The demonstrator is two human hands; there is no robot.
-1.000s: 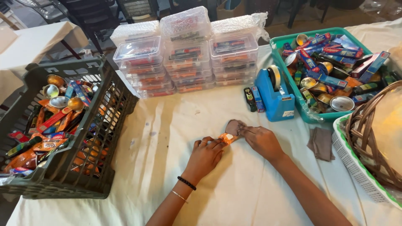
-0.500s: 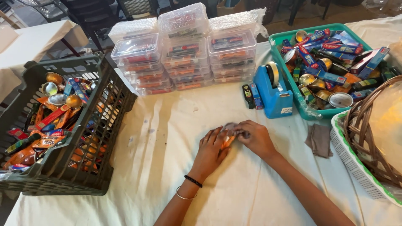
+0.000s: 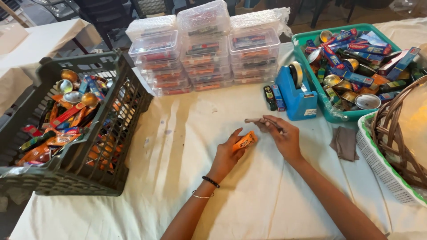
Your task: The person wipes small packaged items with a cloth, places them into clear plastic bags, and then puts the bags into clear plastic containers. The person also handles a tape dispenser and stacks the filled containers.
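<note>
My left hand (image 3: pixel 227 153) holds a small orange packet (image 3: pixel 245 141) just above the white tablecloth (image 3: pixel 187 133). A little to the right, my right hand (image 3: pixel 283 135) pinches a thin brown-grey piece of cloth (image 3: pixel 258 121) that sticks out to the left of its fingers. Both hands hover at the table's middle, in front of the blue tape dispenser (image 3: pixel 297 94). A dark bead bracelet and a thin bangle sit on my left wrist.
A dark plastic crate (image 3: pixel 111 133) of packets and tins stands at the left. Stacked clear boxes (image 3: pixel 204 49) line the back. A teal basket (image 3: pixel 331 113) of packets and tins is at the right, with a wicker basket (image 3: pixel 400 138) in a white tray and folded cloth (image 3: pixel 344 143).
My hands have come apart. The left hand now holds the orange packet alone, and the right hand has drawn the cloth piece away to the right.
</note>
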